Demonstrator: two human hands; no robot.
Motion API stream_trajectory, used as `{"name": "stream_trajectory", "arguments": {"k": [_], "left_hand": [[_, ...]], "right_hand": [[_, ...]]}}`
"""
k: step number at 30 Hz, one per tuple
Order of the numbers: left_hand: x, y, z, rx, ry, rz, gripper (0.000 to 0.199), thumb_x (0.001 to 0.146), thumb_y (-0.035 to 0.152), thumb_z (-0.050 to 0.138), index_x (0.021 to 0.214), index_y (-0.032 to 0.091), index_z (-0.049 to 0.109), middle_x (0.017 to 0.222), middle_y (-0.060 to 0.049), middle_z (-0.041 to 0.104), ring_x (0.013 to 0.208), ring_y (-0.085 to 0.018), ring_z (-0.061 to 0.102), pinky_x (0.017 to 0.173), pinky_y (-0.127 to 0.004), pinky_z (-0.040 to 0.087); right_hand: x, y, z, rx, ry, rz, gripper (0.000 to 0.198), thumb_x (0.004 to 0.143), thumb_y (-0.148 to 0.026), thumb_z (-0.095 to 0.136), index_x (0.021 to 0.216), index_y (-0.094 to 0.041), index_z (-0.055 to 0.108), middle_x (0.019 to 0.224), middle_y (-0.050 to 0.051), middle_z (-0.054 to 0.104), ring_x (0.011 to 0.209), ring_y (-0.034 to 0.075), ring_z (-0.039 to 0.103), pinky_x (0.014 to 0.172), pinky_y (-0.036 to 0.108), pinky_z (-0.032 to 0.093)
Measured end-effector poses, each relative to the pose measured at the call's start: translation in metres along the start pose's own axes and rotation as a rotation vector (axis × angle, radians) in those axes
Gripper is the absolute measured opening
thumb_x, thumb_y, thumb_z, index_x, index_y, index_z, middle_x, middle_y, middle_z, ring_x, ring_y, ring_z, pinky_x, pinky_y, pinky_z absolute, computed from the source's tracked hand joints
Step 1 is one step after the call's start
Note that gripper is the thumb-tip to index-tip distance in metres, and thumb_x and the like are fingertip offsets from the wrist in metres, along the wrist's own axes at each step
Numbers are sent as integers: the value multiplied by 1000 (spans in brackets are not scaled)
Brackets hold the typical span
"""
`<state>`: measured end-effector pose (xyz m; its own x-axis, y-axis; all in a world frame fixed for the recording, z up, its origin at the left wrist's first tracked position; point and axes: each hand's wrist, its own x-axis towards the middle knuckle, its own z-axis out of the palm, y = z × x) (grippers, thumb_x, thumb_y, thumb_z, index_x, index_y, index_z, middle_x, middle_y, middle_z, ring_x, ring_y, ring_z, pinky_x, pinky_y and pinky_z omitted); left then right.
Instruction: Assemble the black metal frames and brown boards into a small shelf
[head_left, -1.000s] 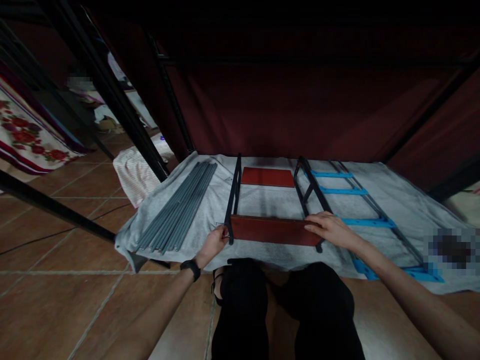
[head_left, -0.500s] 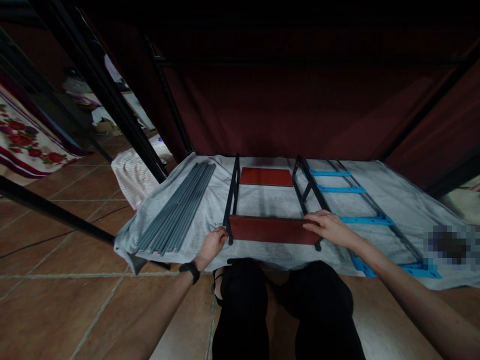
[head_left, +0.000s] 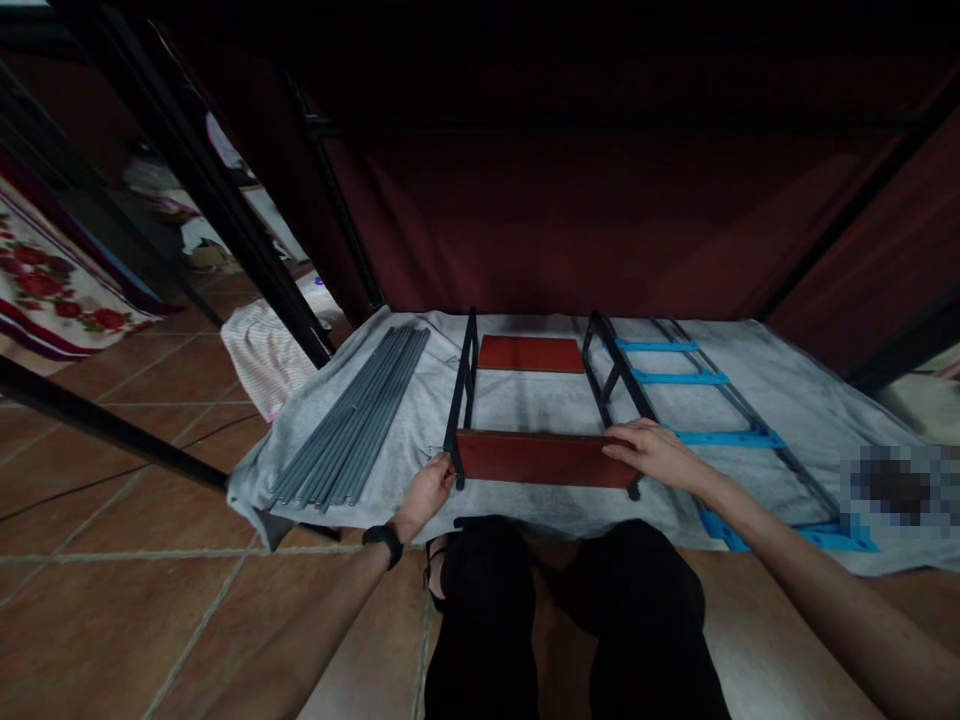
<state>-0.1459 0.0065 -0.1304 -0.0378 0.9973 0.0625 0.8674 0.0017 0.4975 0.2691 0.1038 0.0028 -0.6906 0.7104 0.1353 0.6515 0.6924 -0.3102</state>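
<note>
A reddish-brown board (head_left: 536, 458) stands on edge between two black metal side frames, at their near end. My right hand (head_left: 649, 455) grips the board's right end, its fingers over the top edge and front face. At the lower left corner, my left hand (head_left: 429, 492) is closed in a pinch beside the left side frame (head_left: 463, 385). What it pinches is hidden; a thin metallic bit (head_left: 435, 452) shows just above the fingertips. The right side frame (head_left: 619, 365) runs back from my right hand. A second red board (head_left: 531, 353) lies between the frames at the far end.
Several grey rods (head_left: 356, 415) lie bundled on the grey cloth (head_left: 251, 480) at left. Blue brackets (head_left: 731, 438) joined by dark rods lie at right. Black posts (head_left: 202, 200) and a dark red curtain (head_left: 570, 230) stand around and behind. A blurred patch covers something at far right.
My left hand has turned slightly at the wrist beside the frame's corner. My right hand keeps its hold on the board. The whole view has shifted slightly.
</note>
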Motion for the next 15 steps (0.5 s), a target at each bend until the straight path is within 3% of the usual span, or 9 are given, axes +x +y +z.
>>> {"name": "stream_trajectory", "arguments": {"k": [7, 12, 15], "left_hand": [[0, -2, -2, -58, -26, 57, 14, 88, 12, 51, 84, 18, 63, 102, -8, 63, 97, -19, 63, 89, -29, 48], [3, -1, -1, -62, -18, -20, 11, 83, 7, 56, 84, 17, 61, 93, -5, 63, 87, -17, 64, 82, -28, 49], [2, -2, -3, -128, -1, 13, 12, 82, 8, 56, 85, 17, 64, 97, -6, 64, 89, -17, 64, 84, -28, 50]], "right_hand": [[0, 1, 1, -19, -18, 4, 35, 97, -51, 44, 105, -28, 69, 99, 4, 73, 98, 24, 66, 88, 38, 49], [0, 0, -1, 15, -35, 4, 35, 97, -50, 44, 106, -26, 68, 98, 4, 72, 97, 24, 65, 89, 39, 48], [1, -1, -1, 13, -50, 14, 36, 97, -51, 43, 107, -27, 68, 98, 3, 72, 98, 24, 65, 90, 40, 48]]}}
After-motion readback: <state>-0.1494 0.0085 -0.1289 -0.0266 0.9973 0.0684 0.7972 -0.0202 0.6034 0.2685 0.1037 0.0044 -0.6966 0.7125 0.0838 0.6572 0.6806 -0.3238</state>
